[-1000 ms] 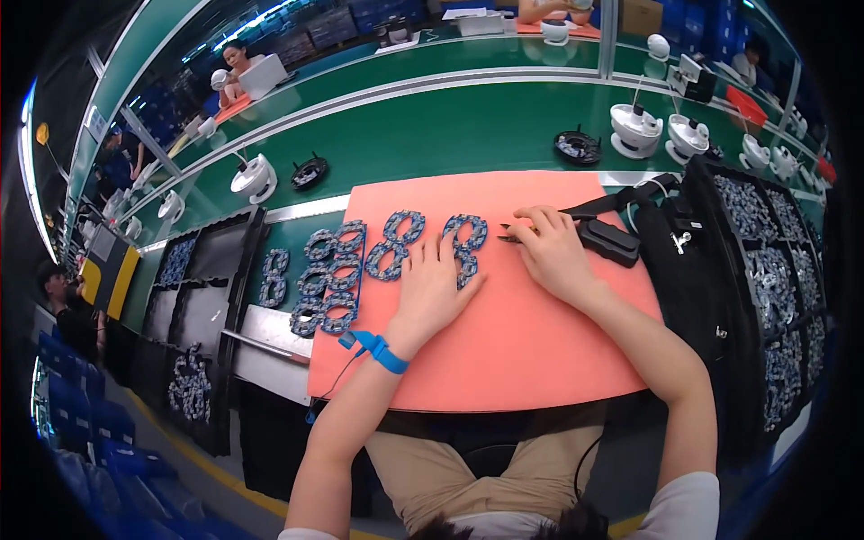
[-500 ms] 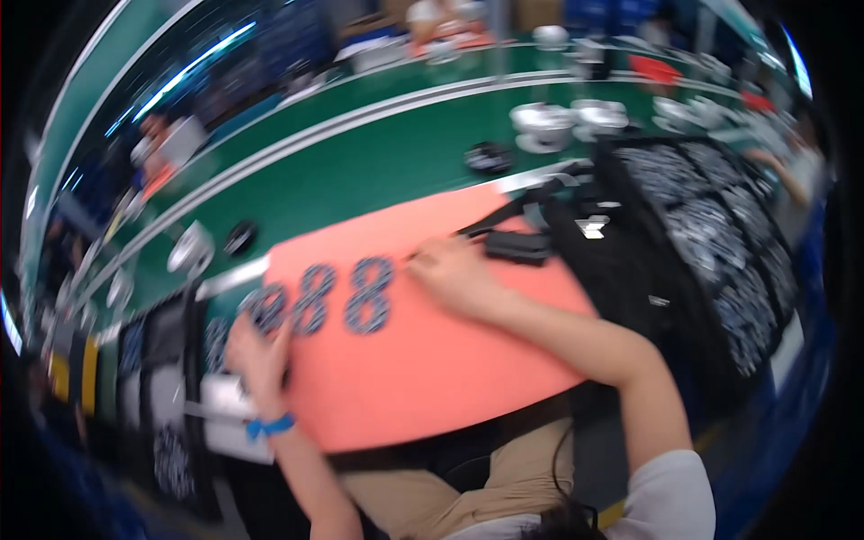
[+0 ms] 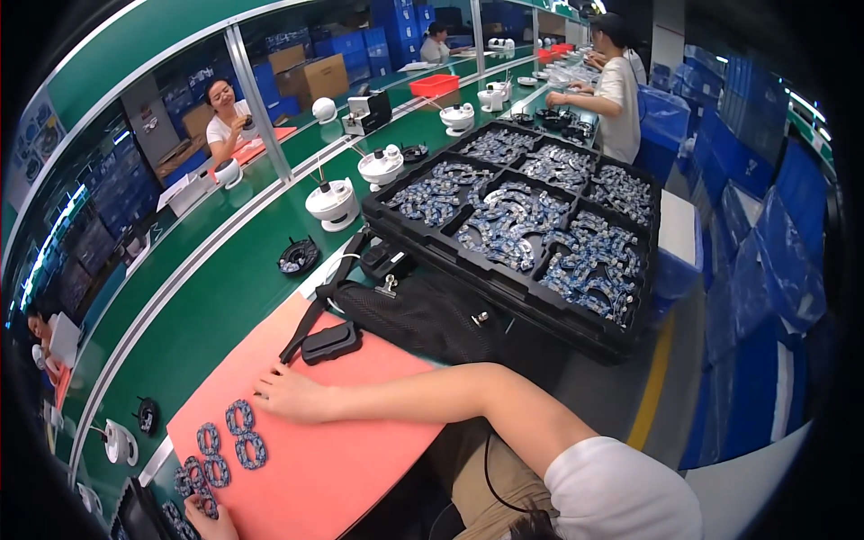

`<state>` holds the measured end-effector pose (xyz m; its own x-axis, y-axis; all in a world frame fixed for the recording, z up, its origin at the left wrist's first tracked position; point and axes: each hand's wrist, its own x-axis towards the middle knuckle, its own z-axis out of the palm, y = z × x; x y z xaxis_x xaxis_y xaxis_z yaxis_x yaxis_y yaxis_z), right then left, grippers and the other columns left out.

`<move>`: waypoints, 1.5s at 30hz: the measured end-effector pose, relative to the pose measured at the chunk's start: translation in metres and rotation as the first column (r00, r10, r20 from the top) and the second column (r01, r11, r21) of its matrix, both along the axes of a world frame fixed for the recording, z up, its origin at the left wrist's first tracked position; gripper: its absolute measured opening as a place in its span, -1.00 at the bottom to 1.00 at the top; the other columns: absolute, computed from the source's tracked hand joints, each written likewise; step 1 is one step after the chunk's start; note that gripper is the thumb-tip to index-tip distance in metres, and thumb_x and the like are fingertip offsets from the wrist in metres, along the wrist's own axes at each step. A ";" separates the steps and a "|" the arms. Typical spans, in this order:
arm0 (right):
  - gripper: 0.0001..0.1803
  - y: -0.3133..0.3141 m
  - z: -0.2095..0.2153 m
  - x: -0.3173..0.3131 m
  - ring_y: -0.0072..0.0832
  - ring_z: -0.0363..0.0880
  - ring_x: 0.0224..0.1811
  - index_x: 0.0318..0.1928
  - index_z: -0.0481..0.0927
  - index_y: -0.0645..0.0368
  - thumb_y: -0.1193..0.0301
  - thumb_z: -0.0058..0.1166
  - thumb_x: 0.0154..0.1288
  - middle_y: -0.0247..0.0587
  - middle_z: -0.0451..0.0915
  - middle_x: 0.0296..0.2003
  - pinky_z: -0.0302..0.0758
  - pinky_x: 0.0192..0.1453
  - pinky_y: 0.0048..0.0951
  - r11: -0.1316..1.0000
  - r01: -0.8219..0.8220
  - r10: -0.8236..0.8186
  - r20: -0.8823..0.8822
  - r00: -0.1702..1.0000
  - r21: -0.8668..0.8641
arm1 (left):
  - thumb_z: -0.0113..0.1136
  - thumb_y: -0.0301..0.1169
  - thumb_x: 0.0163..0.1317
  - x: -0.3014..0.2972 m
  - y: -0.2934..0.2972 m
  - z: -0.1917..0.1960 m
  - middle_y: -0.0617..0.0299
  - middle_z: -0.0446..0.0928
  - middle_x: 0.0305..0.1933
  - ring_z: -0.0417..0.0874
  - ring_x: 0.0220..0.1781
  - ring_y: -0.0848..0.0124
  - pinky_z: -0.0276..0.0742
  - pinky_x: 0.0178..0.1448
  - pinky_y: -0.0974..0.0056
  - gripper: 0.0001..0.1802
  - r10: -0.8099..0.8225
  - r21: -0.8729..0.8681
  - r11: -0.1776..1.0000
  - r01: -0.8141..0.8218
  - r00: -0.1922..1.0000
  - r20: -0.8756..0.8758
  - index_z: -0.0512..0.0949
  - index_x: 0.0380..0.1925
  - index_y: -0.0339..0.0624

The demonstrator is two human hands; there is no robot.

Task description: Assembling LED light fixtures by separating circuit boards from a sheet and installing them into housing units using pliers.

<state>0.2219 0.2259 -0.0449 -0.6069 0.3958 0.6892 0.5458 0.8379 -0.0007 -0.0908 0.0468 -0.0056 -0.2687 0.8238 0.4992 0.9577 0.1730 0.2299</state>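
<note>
On the pink mat (image 3: 342, 463), small blue-and-silver ring-shaped parts lie joined in figure-eight pairs. The nearest pair to my right hand (image 3: 292, 394) is the right-hand figure-eight part (image 3: 245, 436); another figure-eight part (image 3: 213, 455) lies left of it. My right hand rests on the mat, fingers loosely bent and seemingly holding nothing, close to the end of a black strap (image 3: 301, 335). At the lower left edge, my left hand (image 3: 212, 522) has its thumb and fingers around the lower ring of the leftmost figure-eight part (image 3: 191, 479). Part of that hand is cut off.
A black compartment tray (image 3: 432, 236) full of curved blue pieces stands right of the mat. Between them lie a black box-shaped device (image 3: 331, 343) and a black mesh bag (image 3: 414, 315). White round housings (image 3: 332, 204) stand on the green conveyor (image 3: 270, 243). Several people work nearby.
My view has swung to the right, bringing the tray and aisle fully in and pushing my left hand to the lower edge. Both hands stay near the same places on the mat.
</note>
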 end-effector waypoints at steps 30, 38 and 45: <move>-0.72 -0.016 0.031 0.002 -0.32 0.48 -0.01 -0.10 0.54 0.19 0.45 0.06 0.14 -0.16 0.51 -0.14 0.32 0.15 -0.17 0.991 -0.129 0.131 -0.130 0.983 0.025 | -0.26 -0.75 0.31 0.044 -0.027 0.055 0.01 0.53 0.11 0.57 0.11 0.15 0.46 0.20 0.15 -0.56 0.064 0.690 0.723 0.030 0.992 -0.110 0.49 0.10 -0.35; -0.48 -0.109 0.059 -0.008 -0.44 0.41 0.16 0.34 0.17 0.22 0.28 -0.10 0.50 -0.14 0.45 0.11 0.36 0.24 -0.36 0.032 -0.770 0.359 -0.711 0.604 -0.637 | 0.04 -0.65 0.24 0.141 -0.064 0.011 -0.01 0.63 -0.10 0.61 -0.05 0.09 0.50 0.08 0.03 -0.75 -0.320 0.614 0.729 0.302 0.944 -0.084 0.59 -0.12 -0.25; -0.42 -0.118 0.043 -0.012 -0.40 0.30 0.30 0.37 0.17 0.26 0.38 -0.09 0.39 -0.15 0.36 0.23 0.23 0.39 -0.29 -0.480 -0.700 0.164 -0.838 0.521 -0.529 | 0.09 -0.77 -0.04 0.177 -0.093 -0.009 0.06 0.64 -0.18 0.65 -0.07 0.12 0.48 0.03 0.16 -0.66 -0.187 0.523 0.852 0.016 0.943 0.276 0.72 -0.35 -0.18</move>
<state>0.2095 0.1084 -0.0023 -0.9300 0.3044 0.2058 -0.3019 -0.3138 -0.9002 0.0867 -0.0465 -0.0145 -0.4061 0.5085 0.7593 0.8292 -0.1442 0.5400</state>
